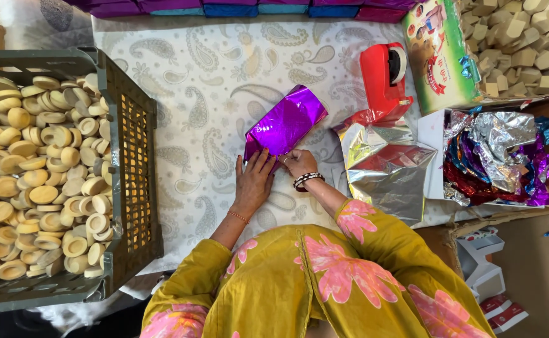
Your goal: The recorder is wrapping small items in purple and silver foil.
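**Purple foil parcel at centre frame**

Your left hand (253, 181) lies flat, fingers spread, pressing the near end of the purple foil-wrapped parcel (285, 123) on the paisley worktop (180, 106). Your right hand (299, 163) pinches the foil's edge. Red tape dispenser (384, 78) sits upper right.

One purple foil-wrapped packet (285, 123), one red tape dispenser (384, 78), one grey plastic crate (130, 163) of round wooden discs (36, 181), too many to count, and two hands.

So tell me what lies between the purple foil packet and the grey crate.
In the head view, only bare paisley cloth lies between the purple foil packet and grey crate.
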